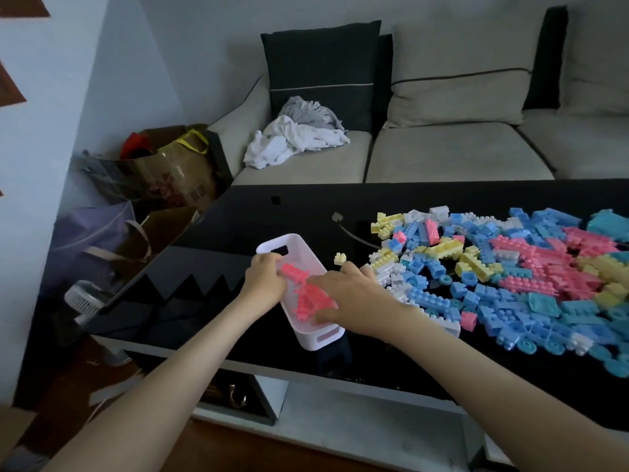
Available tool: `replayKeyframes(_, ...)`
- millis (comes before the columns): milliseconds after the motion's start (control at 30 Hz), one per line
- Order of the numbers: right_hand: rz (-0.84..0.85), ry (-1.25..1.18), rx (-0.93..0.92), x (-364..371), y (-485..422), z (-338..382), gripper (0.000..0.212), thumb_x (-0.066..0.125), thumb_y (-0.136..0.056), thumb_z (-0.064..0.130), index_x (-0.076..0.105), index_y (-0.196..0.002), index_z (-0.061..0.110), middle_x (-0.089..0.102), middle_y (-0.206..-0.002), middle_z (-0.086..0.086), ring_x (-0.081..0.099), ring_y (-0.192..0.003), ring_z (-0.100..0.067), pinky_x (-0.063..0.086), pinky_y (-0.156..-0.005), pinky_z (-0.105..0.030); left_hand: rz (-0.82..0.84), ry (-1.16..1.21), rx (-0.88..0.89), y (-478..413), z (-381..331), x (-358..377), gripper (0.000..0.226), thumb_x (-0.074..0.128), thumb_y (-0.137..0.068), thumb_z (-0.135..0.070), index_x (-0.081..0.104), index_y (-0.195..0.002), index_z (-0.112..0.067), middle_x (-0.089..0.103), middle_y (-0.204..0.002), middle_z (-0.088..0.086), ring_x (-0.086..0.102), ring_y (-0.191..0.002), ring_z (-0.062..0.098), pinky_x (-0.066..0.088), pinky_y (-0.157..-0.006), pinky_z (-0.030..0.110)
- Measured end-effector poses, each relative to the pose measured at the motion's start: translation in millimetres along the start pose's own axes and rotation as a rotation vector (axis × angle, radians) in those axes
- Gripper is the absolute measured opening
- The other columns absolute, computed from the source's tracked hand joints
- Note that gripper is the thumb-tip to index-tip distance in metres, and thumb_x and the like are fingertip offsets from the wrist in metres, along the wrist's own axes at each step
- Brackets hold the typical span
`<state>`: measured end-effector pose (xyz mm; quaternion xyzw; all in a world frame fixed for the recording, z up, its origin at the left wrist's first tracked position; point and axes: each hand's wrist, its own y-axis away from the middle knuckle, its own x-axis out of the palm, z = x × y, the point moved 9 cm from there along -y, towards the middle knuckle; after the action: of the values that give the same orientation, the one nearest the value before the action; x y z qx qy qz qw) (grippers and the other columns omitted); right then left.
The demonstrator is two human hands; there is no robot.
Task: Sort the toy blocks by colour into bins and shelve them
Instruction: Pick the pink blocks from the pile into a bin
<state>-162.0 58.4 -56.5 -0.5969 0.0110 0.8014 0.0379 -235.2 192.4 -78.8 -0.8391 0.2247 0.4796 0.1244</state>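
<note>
A beige sofa [459,155] filled the upper frame, a black cushion [320,69] upright at its left end with crumpled white cloths [292,144] below it. Brown paper bags [163,172] crowded the left edge beside a glossy black table [272,212].

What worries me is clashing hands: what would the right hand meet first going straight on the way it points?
Probably the pink plastic toy blocks in the white plastic bin, right at the right hand's fingers; the left hand comes after them, though depth is unclear.
</note>
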Motion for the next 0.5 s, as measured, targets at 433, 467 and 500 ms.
replayKeyframes(433,-0.283,-0.081,0.582,-77,105,-235,0.025,0.037,-0.097,0.007,0.056,-0.112,0.015,0.063,-0.092,-0.002,0.048,-0.061,-0.006,0.039,-0.056,-0.02,0.333,-0.001,0.427,-8,-217,102,0.058,0.032,-0.092,0.003,0.04,-0.141,-0.026,0.057,-0.12,0.007,0.058,-0.082,0.019,0.047,-0.064,0.03)
replayKeyframes(467,-0.218,-0.033,0.621,-74,116,-251,0.022,0.04,-0.095,0.007,0.057,-0.106,0.015,0.062,-0.092,-0.001,0.05,-0.065,-0.008,0.041,-0.06,-0.02,0.355,0.027,0.399,-13,-225,113,0.055,0.031,-0.094,-0.001,0.037,-0.142,-0.026,0.058,-0.11,0.006,0.053,-0.068,0.016,0.041,-0.053,0.027)
replayKeyframes(500,-0.13,0.016,0.64,-68,124,-265,0.017,0.044,-0.094,0.01,0.058,-0.102,0.016,0.061,-0.094,0.001,0.053,-0.071,-0.009,0.042,-0.064,-0.02,0.351,0.052,0.358,-20,-230,123,0.049,0.031,-0.096,-0.007,0.036,-0.142,-0.024,0.057,-0.097,0.005,0.047,-0.06,0.014,0.035,-0.048,0.025)
